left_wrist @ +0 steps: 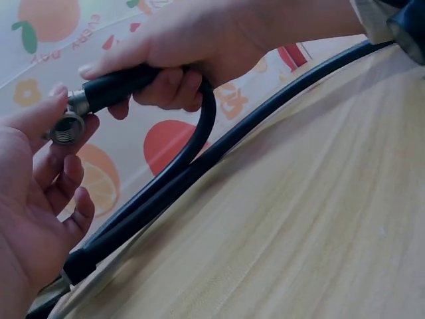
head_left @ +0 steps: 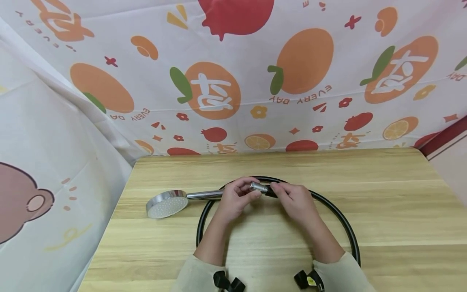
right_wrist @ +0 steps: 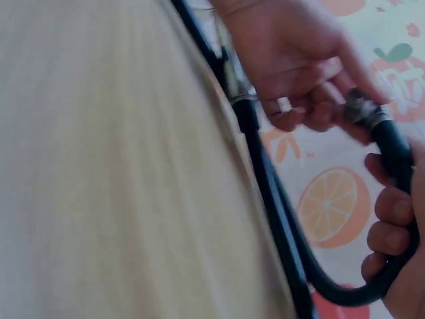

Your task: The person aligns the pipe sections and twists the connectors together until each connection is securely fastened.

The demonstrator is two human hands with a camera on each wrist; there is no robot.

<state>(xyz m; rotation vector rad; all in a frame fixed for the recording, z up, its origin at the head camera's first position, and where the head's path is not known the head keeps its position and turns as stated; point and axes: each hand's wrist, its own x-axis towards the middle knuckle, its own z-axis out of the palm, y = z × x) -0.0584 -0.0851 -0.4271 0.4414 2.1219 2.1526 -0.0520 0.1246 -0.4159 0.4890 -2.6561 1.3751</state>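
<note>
My left hand (head_left: 235, 199) pinches a small metal fitting (left_wrist: 68, 126) between thumb and fingertips. Screw threads show inside its round opening, which faces the camera in the left wrist view. Behind the fitting comes the thick black end of a shower hose (left_wrist: 123, 88), gripped by my right hand (head_left: 297, 201) with the fingers curled round it. The two hands face each other above the table, the metal piece between them. From the hose end the black hose (head_left: 344, 221) bends back in a tight loop. Left of my left hand lies a chrome shower head (head_left: 167, 205), its spray face visible and its handle partly hidden by that hand.
The wood-grain table (head_left: 401, 211) carries the hose in a wide arc around both forearms. A fruit-print cloth (head_left: 255, 81) hangs behind the table's back edge, and another pale cloth (head_left: 73, 162) hangs on the left side.
</note>
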